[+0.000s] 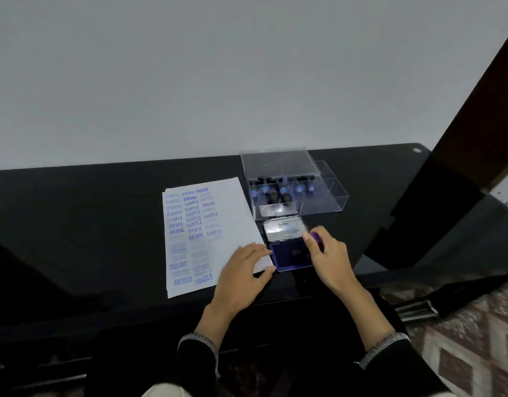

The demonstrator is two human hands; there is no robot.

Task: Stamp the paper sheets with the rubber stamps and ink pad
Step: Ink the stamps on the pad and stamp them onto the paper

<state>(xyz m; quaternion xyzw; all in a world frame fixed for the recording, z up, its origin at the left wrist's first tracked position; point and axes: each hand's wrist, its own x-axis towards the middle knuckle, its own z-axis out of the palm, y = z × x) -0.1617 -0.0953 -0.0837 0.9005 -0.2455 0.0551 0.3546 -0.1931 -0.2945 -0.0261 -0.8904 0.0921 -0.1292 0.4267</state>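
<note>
A white paper sheet (232, 213), covered with several blue stamped words, lies on the black table (75, 219). To its right sits the open ink pad (290, 256), its lid (284, 229) raised at the back. My left hand (244, 270) rests flat on the paper's lower right corner, fingertips touching the pad's left edge. My right hand (325, 259) grips a rubber stamp (315, 239) with a purple top over the pad's right side. The stamp's face is hidden.
A clear acrylic box (278, 167) behind the pad holds several more stamps (275, 193); a clear compartment (330, 193) juts out to its right. A dark wooden post (461, 138) rises at the right. A patterned floor shows at the lower right.
</note>
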